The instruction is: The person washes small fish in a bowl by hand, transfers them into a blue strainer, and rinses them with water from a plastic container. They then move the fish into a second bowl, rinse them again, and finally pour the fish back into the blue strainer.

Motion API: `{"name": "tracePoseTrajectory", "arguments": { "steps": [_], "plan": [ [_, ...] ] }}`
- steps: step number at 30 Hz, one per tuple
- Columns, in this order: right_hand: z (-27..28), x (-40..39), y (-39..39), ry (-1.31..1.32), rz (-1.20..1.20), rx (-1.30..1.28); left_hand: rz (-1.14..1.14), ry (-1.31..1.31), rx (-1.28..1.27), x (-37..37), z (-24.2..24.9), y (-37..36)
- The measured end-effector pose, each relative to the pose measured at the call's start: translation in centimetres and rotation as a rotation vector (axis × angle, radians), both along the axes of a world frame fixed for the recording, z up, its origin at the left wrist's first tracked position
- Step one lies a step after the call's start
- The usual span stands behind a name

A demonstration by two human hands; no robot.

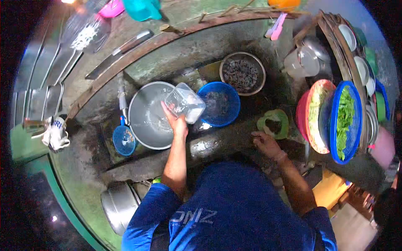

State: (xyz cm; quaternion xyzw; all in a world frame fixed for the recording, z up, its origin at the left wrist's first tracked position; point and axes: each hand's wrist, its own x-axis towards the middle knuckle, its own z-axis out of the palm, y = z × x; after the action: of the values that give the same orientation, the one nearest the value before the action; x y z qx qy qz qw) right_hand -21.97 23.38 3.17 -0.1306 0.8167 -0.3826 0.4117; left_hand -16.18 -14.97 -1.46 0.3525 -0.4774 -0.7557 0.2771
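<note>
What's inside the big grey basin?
The grey basin seems to hold clear water, glinting in places. The left hand and clear container cover part of its right side; what's beneath is hidden.

Clear, glossy plastic forms the container [183, 100] before you, above a smooth, grey, metal-looking basin [155, 121]; the blue bowl [230, 109] beside it is shiny plastic. Rough, dark, concrete-like material makes up the ledge [232, 140], a glossy patch along its near edge. Your blue shirt [251, 205] is matt cloth, the pot [119, 205] smooth, shiny metal, the far rail [234, 19] rough wood.
</note>
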Motion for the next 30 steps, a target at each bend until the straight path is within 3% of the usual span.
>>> {"name": "tracePoseTrajectory", "arguments": {
  "steps": [2, 4, 8, 10, 11, 14, 15, 18, 19, 22, 24, 26, 28, 29, 30],
  "plan": [
    [0.1, 0.2, 0.1, -0.033, -0.031, -0.030, -0.001, -0.063, -0.262, -0.6, 1.7, 0.7],
    [0.3, 0.3, 0.0, 0.075, 0.009, -0.021, -0.061, -0.115, -0.280, -0.5, 1.6, 0.2],
    [-1.6, 0.9, 0.6, 0.027, -0.057, -0.062, -0.096, -0.190, -0.549, -1.1, 4.4, 0.6],
    [-1.3, 1.1, 0.5, 0.021, -0.073, -0.050, -0.092, -0.248, -0.996, -1.4, 5.9, 0.8],
    [-1.6, 1.2, 0.5, 0.020, -0.079, -0.051, -0.102, -0.236, -1.057, -1.6, 7.6, 1.4],
    [-0.9, 1.1, 0.0, 0.105, -0.034, -0.033, -0.155, -0.241, -1.233, -0.7, 7.2, 1.1],
    [-0.2, 0.9, -0.1, 0.048, -0.044, -0.052, -0.156, -0.307, -1.449, 0.1, 7.3, 0.7],
    [1.1, 0.8, -0.6, 0.067, -0.018, -0.044, -0.160, -0.344, -1.598, 1.6, 5.2, -2.6],
    [1.3, 1.0, -0.7, 0.143, 0.008, -0.023, -0.168, -0.584, -1.391, 2.2, 4.7, -3.5],
    [1.5, 1.3, -0.7, 0.136, 0.022, 0.042, 0.001, -0.546, -1.448, 4.5, 0.7, -8.5],
    [2.1, 1.6, -0.9, 0.101, 0.007, 0.056, 0.002, -0.815, -1.379, 6.9, -0.8, -10.6],
    [2.3, 2.3, -0.8, 0.060, -0.012, 0.078, 0.059, -0.856, -1.336, 9.2, -4.2, -12.4],
    [2.4, 3.2, 0.1, 0.212, -0.004, 0.114, 0.008, -1.237, -1.111, 10.7, -6.9, -12.5],
    [-0.8, 4.0, 1.6, -0.023, -0.160, 0.118, -0.100, -1.375, -0.792, 11.0, -9.1, -13.1],
    [-0.4, 4.0, 1.4, -0.022, -0.153, 0.126, -0.100, -1.376, -0.781, 11.4, -11.7, -13.4]
  ]
}}
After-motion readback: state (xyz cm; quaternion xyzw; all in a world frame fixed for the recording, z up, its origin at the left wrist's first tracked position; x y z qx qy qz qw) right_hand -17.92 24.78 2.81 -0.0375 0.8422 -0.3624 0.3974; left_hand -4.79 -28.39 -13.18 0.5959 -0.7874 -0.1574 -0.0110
